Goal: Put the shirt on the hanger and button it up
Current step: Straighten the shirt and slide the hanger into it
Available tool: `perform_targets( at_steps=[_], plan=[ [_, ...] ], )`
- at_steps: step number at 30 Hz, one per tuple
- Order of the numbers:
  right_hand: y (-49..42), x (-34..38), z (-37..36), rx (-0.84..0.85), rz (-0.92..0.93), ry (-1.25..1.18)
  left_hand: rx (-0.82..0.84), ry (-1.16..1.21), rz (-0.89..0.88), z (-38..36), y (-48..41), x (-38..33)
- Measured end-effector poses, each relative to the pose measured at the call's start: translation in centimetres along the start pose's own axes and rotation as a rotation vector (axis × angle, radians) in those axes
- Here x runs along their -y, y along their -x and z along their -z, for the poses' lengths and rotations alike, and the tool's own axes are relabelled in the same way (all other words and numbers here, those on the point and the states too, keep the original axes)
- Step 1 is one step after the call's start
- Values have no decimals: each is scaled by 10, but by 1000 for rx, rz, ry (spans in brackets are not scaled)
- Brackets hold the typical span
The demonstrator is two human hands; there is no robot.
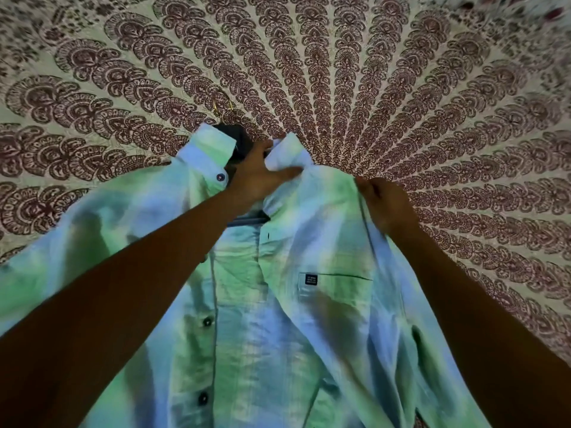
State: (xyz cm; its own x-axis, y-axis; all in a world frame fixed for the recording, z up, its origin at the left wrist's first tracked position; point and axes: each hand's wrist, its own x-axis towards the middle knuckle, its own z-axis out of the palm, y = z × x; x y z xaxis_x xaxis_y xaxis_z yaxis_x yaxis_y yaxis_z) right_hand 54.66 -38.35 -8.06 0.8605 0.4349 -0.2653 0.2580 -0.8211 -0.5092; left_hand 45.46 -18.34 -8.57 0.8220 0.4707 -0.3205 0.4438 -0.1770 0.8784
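Note:
A green, blue and white tie-dyed shirt (278, 319) lies front up and open on the patterned bedspread, collar at the far end. A dark hanger (238, 140) sits inside the collar, its gold hook (222, 103) pointing away from me. My left hand (259, 174) grips the right half of the collar beside the hanger. My right hand (386, 202) pinches the shirt's shoulder seam at the right. Dark buttons (207, 321) run down the left placket, all unfastened. A chest pocket with a small black label (311, 279) shows on the right front panel.
A cream bedspread (401, 88) with a maroon fan-shaped print covers the whole surface around the shirt. A different floral fabric (531, 7) shows at the far right corner.

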Motion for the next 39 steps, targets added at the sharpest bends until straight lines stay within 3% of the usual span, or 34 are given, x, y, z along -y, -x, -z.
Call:
perform_targets(
  at_steps=[3, 6, 11, 15, 18, 24, 27, 29, 32, 35, 37, 39],
  plan=[
    [0, 0, 6, 68, 10, -127, -205, -127, -34, 0, -7, 14],
    [-5, 2, 7, 167, 55, -89, -234, -56, -30, -6, -6, 15],
    [-15, 4, 3, 44, 61, -33, -324, -11, -26, -19, -9, 8],
    [-15, 12, -3, 128, 93, 56, -375, -142, 12, -19, -5, -8],
    [-13, 28, -4, 79, 143, 185, -401, -174, -88, -16, 14, 1],
    [2, 41, -38, 115, 387, 714, -374, -302, -157, 0, 50, 40],
    [6, 42, -43, 118, 366, 748, -493, -466, -340, 16, 59, 42],
    [5, 49, -43, 87, 387, 633, -597, -592, -396, 34, 56, 42],
    [-8, 65, -43, -69, 398, 357, -594, -739, -123, 58, 38, 47],
    [-34, 85, -48, -4, 289, 242, -465, -855, 180, 73, 23, 52],
    [-47, 96, -53, 104, 192, 206, -386, -881, 197, 79, 15, 54],
    [-53, 104, -56, 137, 146, 179, -376, -840, 99, 81, 6, 53]
  ],
)
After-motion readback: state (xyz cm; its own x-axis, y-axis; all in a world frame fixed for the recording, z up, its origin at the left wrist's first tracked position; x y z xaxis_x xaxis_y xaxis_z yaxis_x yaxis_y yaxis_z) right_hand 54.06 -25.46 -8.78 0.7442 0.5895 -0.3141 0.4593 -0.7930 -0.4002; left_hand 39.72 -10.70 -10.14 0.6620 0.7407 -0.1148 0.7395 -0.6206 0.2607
